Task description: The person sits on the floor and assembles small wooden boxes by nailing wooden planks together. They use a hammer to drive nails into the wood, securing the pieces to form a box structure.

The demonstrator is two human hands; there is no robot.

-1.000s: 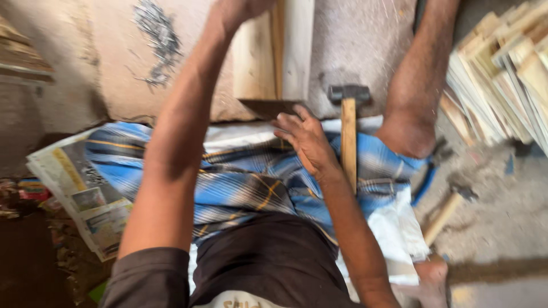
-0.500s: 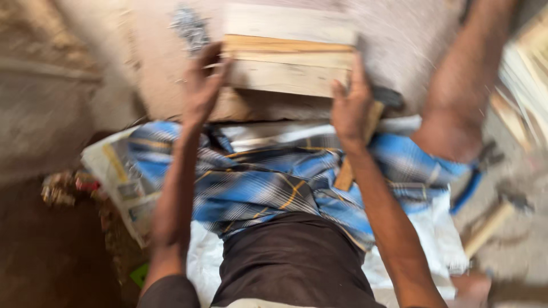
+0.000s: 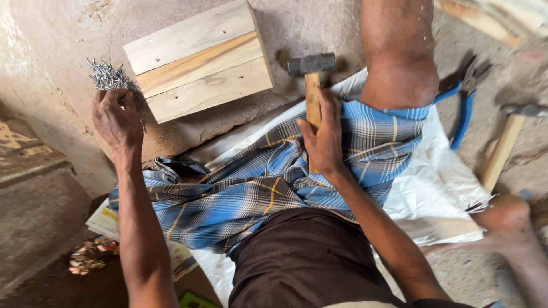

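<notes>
Fingers of the left hand (image 3: 117, 117) curl, pinching at the nail pile (image 3: 108, 75) just beyond them, beside the wooden slat panel (image 3: 198, 60). Right hand (image 3: 324, 137) wraps the hammer (image 3: 311, 80) handle, head resting near the panel. No nail stands started yet.

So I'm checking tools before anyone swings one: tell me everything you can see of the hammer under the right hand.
The hammer has a dark, blocky metal head and a pale wooden handle. It lies flat, head pointing away from the person, on the stone slab just right of the wooden board panel. The right hand grips the handle, whose lower end is hidden by the hand and the blue checked cloth. Nothing else touches it.
</notes>
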